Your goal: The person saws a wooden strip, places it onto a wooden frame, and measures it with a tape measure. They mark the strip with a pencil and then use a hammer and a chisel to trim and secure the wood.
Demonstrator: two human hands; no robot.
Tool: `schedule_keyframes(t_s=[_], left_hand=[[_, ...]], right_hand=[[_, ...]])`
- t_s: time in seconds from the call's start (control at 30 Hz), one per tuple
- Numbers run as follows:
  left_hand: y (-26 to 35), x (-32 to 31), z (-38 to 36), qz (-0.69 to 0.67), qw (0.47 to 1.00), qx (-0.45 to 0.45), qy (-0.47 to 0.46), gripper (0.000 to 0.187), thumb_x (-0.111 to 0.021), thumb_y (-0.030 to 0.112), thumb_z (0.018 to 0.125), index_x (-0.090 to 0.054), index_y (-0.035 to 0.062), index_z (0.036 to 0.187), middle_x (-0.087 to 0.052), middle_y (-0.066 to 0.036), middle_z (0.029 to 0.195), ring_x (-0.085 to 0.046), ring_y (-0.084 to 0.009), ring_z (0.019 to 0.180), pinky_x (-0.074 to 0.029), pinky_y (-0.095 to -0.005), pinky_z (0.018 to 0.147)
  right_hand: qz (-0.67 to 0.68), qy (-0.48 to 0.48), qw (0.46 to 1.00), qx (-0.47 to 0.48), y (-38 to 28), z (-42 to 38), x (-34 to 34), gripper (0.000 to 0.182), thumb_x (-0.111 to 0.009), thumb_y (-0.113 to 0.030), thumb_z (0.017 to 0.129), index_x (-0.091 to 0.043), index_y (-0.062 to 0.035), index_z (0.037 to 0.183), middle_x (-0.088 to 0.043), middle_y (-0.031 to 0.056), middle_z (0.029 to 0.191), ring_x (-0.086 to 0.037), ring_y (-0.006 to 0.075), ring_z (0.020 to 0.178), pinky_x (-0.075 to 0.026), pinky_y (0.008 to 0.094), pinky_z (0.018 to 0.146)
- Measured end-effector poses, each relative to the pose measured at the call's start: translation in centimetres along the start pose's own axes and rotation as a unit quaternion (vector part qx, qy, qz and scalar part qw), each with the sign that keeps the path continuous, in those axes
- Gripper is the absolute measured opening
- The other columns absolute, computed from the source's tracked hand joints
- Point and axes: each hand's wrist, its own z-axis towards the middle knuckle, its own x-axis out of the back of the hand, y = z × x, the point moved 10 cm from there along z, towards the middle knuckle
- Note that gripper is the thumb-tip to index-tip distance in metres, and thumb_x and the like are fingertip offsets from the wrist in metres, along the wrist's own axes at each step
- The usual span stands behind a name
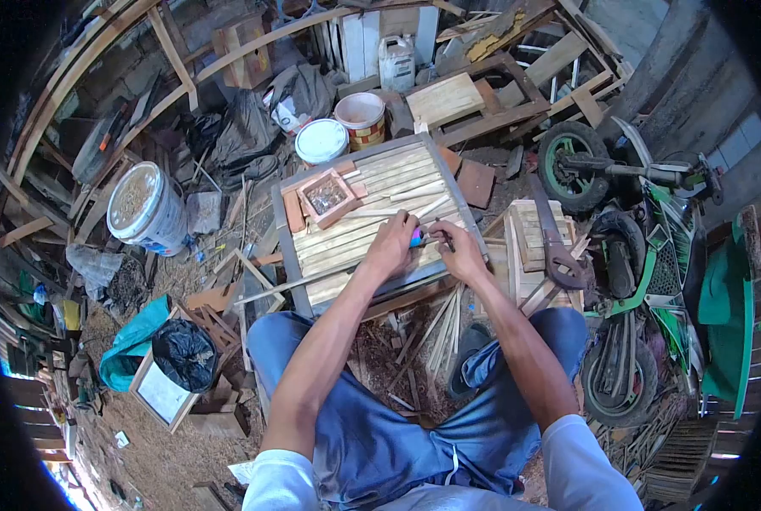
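Both hands are close together over the right front part of a slatted wooden panel with a dark frame. My left hand is closed around a small blue and pink object, mostly hidden by the fingers. Right beside it, my right hand is pinched with fingertips at the object's end; what it grips is too small to make out. A thin wooden strip runs from beyond the panel's left edge toward my left hand. On the panel, a small wooden box holds little metal-looking bits.
A handsaw leans on a stack of wood right of the panel, near a green motorbike. Buckets stand behind the panel, and another bucket is at left. Wood strips lie between my legs.
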Motion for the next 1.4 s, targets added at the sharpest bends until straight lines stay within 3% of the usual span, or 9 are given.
schedule_keyframes(t_s=[0.1,0.27,0.4,0.67,0.8,0.9,1.0,1.2,1.4], left_hand=[[0.7,0.0,0.5,-0.023,0.998,-0.033,0.038,0.041,-0.066,-0.002,0.071,-0.055,0.0010,0.110,-0.054,-0.020,0.108,-0.056,-0.0395,0.097,-0.046,-0.0489,0.085],[-1.3,1.5,0.0,-0.089,0.992,0.031,0.088,0.040,-0.071,0.003,0.075,-0.055,0.0018,0.111,-0.055,-0.021,0.104,-0.056,-0.0414,0.099,-0.046,-0.0468,0.087],[-3.4,6.0,-2.2,-0.107,0.978,0.145,0.102,0.041,-0.073,0.004,0.078,-0.052,0.0007,0.114,-0.059,-0.023,0.105,-0.060,-0.0392,0.100,-0.048,-0.0442,0.087],[-14.1,11.4,-11.9,-0.097,0.915,0.323,0.222,0.038,-0.073,0.012,0.083,-0.054,-0.0011,0.113,-0.066,-0.021,0.096,-0.065,-0.0349,0.093,-0.050,-0.0424,0.083],[-13.0,12.2,-12.8,0.031,0.917,0.256,0.305,0.034,-0.072,0.010,0.082,-0.057,-0.0003,0.111,-0.059,-0.020,0.111,-0.059,-0.0359,0.103,-0.047,-0.0432,0.087],[-5.3,12.6,-10.6,0.194,0.941,0.147,0.235,0.031,-0.069,0.010,0.081,-0.060,0.0030,0.110,-0.053,-0.021,0.111,-0.055,-0.0352,0.100,-0.045,-0.0467,0.085],[-1.1,8.3,-9.5,0.175,0.977,0.017,0.118,0.023,-0.066,0.015,0.082,-0.061,0.0046,0.103,-0.059,-0.012,0.102,-0.056,-0.0294,0.098,-0.043,-0.0438,0.085],[-4.8,5.6,-10.2,0.168,0.980,0.097,0.034,0.023,-0.067,0.014,0.080,-0.063,0.0061,0.102,-0.062,-0.012,0.096,-0.058,-0.0319,0.100,-0.044,-0.0432,0.087],[-4.2,5.7,-9.9,0.097,0.989,0.115,0.005,0.019,-0.068,0.018,0.081,-0.067,0.0041,0.094,-0.063,-0.014,0.095,-0.063,-0.0344,0.092,-0.051,-0.0453,0.079]], right_hand=[[-0.014,0.000,1.000,-0.002,-0.6,-0.3,0.3,0.034,-0.063,0.008,0.078,-0.062,-0.0022,0.111,-0.070,0.0142,0.100,-0.067,0.0249,0.098,-0.050,0.0344,0.088],[-0.136,0.002,0.990,0.045,-1.7,-0.7,0.3,0.030,-0.067,0.003,0.077,-0.065,-0.0039,0.106,-0.067,0.0191,0.100,-0.061,0.0402,0.097,-0.048,0.0435,0.087],[-0.232,-0.011,0.970,0.077,-2.7,-0.4,-0.6,0.032,-0.061,0.007,0.076,-0.067,-0.0050,0.105,-0.066,0.0180,0.103,-0.058,0.0390,0.101,-0.047,0.0458,0.087],[-0.197,0.015,0.974,0.111,-3.6,0.2,-0.7,0.038,-0.050,0.010,0.079,-0.066,-0.0069,0.109,-0.067,0.0170,0.103,-0.060,0.0363,0.100,-0.050,0.0439,0.086],[-0.218,0.021,0.973,0.069,-5.9,0.8,-0.4,0.034,-0.051,0.008,0.080,-0.066,-0.0039,0.108,-0.068,0.0186,0.097,-0.062,0.0366,0.092,-0.051,0.0441,0.080],[-0.221,0.025,0.971,0.092,-7.2,1.1,-1.3,0.028,-0.055,0.003,0.082,-0.067,-0.0023,0.106,-0.069,0.0189,0.089,-0.062,0.0363,0.086,-0.052,0.0447,0.075],[-0.200,0.051,0.967,0.148,-8.0,1.3,-2.5,0.023,-0.059,-0.003,0.084,-0.068,-0.0018,0.105,-0.069,0.0187,0.083,-0.062,0.0359,0.085,-0.051,0.0450,0.073],[-0.144,-0.050,0.986,0.068,-6.8,2.4,-5.8,0.042,-0.050,-0.009,0.095,-0.048,-0.0073,0.136,-0.065,0.0206,0.105,-0.061,0.0425,0.096,-0.050,0.0491,0.083],[-0.143,-0.079,0.986,0.036,-5.5,2.0,-5.3,0.036,-0.050,-0.006,0.093,-0.053,-0.0052,0.129,-0.066,0.0220,0.108,-0.061,0.0419,0.100,-0.049,0.0483,0.086]])
